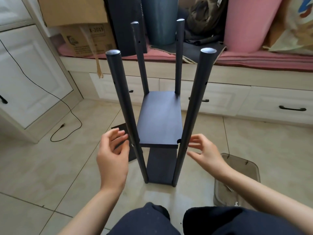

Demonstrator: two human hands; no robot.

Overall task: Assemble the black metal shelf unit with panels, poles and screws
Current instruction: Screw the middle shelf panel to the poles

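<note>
The black shelf unit stands upright on the tiled floor in front of me. Four black poles rise from a bottom panel (160, 168); the near left pole (123, 102) and near right pole (194, 107) frame a middle panel (160, 119) sitting between them. My left hand (112, 156) hovers just left of the near left pole at the middle panel's height, fingers relaxed and holding nothing. My right hand (205, 153) hovers just right of the near right pole, fingers spread, also holding nothing. Neither hand clearly touches a pole.
A loose black panel (118, 129) lies on the floor behind my left hand. A translucent plastic container (240, 177) with small parts sits at my right. A black cable (67, 116) trails on the left floor. White drawers and a cushioned bench with boxes stand behind.
</note>
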